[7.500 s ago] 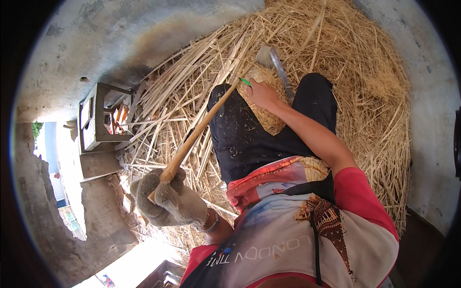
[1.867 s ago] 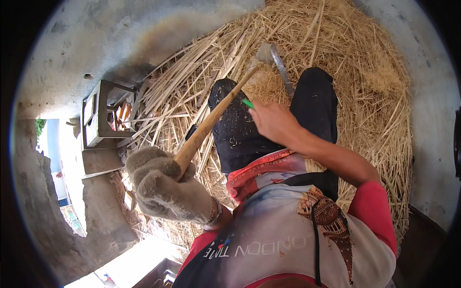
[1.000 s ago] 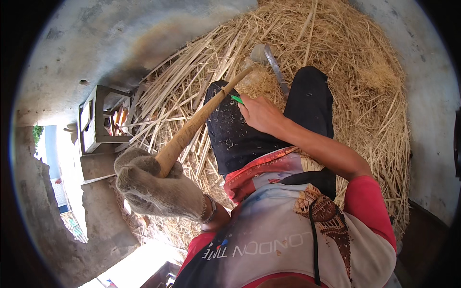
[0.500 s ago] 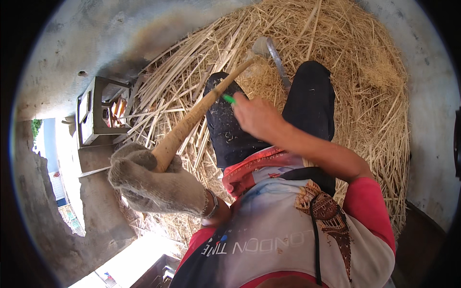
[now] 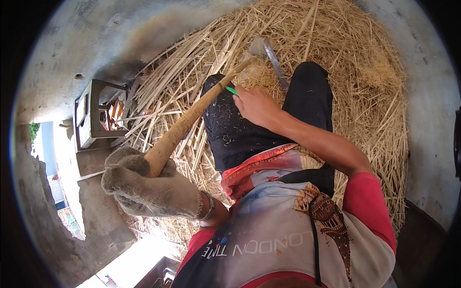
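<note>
The wooden pole [image 5: 192, 120], pale and tapered, slants across the person's dark-trousered knee [image 5: 230, 125], its thick end lower left of the knee and its thin tip just past the knee's upper edge. The left hand [image 5: 144, 189], in a thick grey knitted glove, is closed around the thick end. The right hand [image 5: 257, 105] lies on the knee beside the pole's upper part, fingers curled around a small green-handled tool [image 5: 232, 90] whose tip seems to meet the wood, though the contact is hard to make out. A metal blade [image 5: 274, 60] lies on the straw heap [image 5: 374, 96] beyond the knee. A small metal stand [image 5: 93, 115] sits left of the knee.
</note>
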A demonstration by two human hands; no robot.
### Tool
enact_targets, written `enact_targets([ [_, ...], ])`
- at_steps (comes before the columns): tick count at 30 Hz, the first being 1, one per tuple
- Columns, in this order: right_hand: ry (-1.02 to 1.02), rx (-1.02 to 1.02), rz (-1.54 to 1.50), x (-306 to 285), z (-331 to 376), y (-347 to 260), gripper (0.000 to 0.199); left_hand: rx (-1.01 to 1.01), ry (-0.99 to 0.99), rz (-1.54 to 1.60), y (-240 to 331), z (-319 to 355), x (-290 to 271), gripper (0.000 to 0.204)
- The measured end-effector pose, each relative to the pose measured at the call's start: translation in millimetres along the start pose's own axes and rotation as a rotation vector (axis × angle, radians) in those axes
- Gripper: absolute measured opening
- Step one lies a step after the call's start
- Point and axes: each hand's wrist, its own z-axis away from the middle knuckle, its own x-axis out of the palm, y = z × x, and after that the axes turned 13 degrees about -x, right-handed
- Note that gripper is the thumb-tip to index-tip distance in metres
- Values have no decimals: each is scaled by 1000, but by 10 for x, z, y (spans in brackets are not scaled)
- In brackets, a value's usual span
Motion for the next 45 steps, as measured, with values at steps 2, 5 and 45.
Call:
enact_targets([
  [2, 6, -67, -82, -54, 19, -201, 21, -24, 13, 18, -21, 16, 3, 47],
  [5, 34, 5, -96, 26, -9, -88, 23, -137, -1, 171, 19, 66, 30, 48],
  [45, -25, 254, -16, -85, -63, 797, 28, -495, 72, 325, 108, 25, 92, 60],
])
